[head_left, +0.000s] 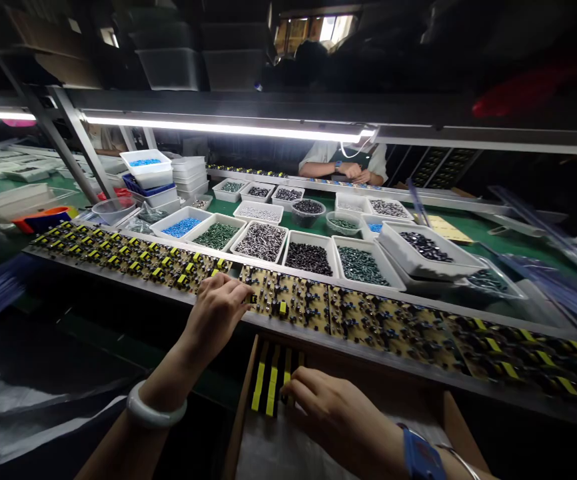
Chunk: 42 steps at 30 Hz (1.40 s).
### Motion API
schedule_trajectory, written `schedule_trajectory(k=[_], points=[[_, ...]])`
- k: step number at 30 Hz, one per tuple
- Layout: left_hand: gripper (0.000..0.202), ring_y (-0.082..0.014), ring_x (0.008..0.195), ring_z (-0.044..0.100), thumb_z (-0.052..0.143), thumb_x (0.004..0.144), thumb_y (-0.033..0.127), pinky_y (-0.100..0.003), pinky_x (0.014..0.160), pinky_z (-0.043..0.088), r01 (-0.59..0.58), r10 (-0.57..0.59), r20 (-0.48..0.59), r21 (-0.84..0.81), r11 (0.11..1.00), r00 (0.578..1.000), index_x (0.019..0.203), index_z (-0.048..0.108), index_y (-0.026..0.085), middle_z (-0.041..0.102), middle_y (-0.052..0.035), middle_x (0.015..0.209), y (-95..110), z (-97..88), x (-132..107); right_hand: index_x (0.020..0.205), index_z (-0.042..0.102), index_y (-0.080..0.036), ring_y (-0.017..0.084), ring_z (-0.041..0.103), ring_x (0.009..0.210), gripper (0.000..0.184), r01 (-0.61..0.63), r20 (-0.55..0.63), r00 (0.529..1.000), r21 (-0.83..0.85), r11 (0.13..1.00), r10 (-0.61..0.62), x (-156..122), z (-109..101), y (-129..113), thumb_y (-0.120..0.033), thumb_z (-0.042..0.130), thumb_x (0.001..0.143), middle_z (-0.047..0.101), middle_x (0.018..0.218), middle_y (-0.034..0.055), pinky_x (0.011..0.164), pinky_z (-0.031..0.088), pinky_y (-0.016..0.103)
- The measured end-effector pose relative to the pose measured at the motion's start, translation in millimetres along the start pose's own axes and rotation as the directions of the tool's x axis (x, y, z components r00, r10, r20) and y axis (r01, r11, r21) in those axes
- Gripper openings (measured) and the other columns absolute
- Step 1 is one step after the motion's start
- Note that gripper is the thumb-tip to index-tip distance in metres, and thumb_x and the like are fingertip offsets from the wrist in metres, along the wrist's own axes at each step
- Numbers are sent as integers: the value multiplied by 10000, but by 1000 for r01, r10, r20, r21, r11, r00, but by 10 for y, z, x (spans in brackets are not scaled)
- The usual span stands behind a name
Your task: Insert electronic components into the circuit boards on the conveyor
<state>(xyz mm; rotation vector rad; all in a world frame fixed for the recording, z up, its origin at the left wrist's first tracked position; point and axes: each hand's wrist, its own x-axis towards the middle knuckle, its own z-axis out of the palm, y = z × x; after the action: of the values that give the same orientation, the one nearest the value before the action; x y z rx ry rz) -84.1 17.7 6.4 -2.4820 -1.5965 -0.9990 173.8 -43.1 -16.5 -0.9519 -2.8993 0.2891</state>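
Note:
My left hand (221, 303) reaches over a circuit board (313, 310) in the long row. Its thumb and fingers are closed at the board's left side, around a small yellow-and-black component (254, 299) that is partly hidden. One yellow-topped component (283, 308) stands upright on that board, just to the right. Lower down, my right hand (333, 403) is over an open drawer (256, 443). Its fingertips pinch the near end of a row of yellow-and-black components (287, 373); the piece between them is mostly covered. More such rows (272, 383) lie beside it on the left.
A metal rail (368, 350) carries the boards across the bench. Behind it stand white bins of small parts (261, 241), with a tilted bin (426, 250) on the right. A lamp tube (218, 127) hangs above. Across the bench, a co-worker's hands (356, 172) are at another row.

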Motion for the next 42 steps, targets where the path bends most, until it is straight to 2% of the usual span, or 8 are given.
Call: schedule_trajectory(k=[5,11,22,30,33,36,39,42], points=[[267,-290,1018,588,783,851,131,-495,996,347,-24,22,35,75,997,999,1088,733,243,781,-19,1013,28,21,51,1099,623,-185,207,666,806,250,11,-17,1000,57,998,-10,-44,-8,25,-37,556,909,670,974,46,662,510,304],[254,-281,1025,573,771,870,147,-485,1002,303,-18,15,37,94,995,999,1085,741,277,791,10,1029,-25,8,81,1204,598,-191,210,662,829,253,73,-121,991,152,986,-55,-65,-6,58,-125,491,985,669,1018,68,693,522,312],[232,-280,1023,583,764,881,150,-512,1040,273,-38,29,76,120,992,997,1080,741,266,788,-5,1021,2,54,78,1226,609,-204,185,653,802,244,122,-174,981,182,976,-90,-64,-26,46,-198,441,1050,674,994,67,679,517,286],[249,-269,1015,608,745,891,133,-521,1042,280,-37,30,57,138,990,998,1096,745,275,800,-11,1014,-41,98,58,1317,606,-194,207,695,860,305,142,-245,966,254,957,-78,-56,-29,46,-189,471,1043,700,1044,100,738,577,303],[234,-273,1037,609,728,908,153,-517,1030,292,-39,32,50,147,988,998,1103,750,281,802,-14,1039,-50,114,37,1300,630,-203,198,703,908,305,161,-276,959,336,928,-66,-43,-106,51,-163,509,1023,707,1087,106,769,586,287],[301,-294,1146,583,671,926,101,-519,1046,295,-56,47,61,166,985,997,1152,747,285,762,-46,1199,-32,103,-18,1280,650,-206,180,706,943,286,162,-296,954,402,901,-39,-14,-248,114,-167,534,1021,706,1123,108,806,592,272],[471,-300,1254,537,596,932,29,-518,1098,273,-76,71,34,192,979,997,1342,655,255,671,-101,1370,15,76,-117,1250,665,-198,172,717,921,248,152,-380,925,390,908,8,65,-419,267,-216,576,1020,718,1114,109,783,606,270],[544,-290,1244,542,554,930,-4,-496,1089,295,-75,84,-31,221,972,996,1395,614,271,658,-98,1373,70,76,-229,1178,697,-207,173,730,848,206,70,-448,888,348,935,101,220,-574,480,-272,633,993,746,1076,90,727,621,284]])
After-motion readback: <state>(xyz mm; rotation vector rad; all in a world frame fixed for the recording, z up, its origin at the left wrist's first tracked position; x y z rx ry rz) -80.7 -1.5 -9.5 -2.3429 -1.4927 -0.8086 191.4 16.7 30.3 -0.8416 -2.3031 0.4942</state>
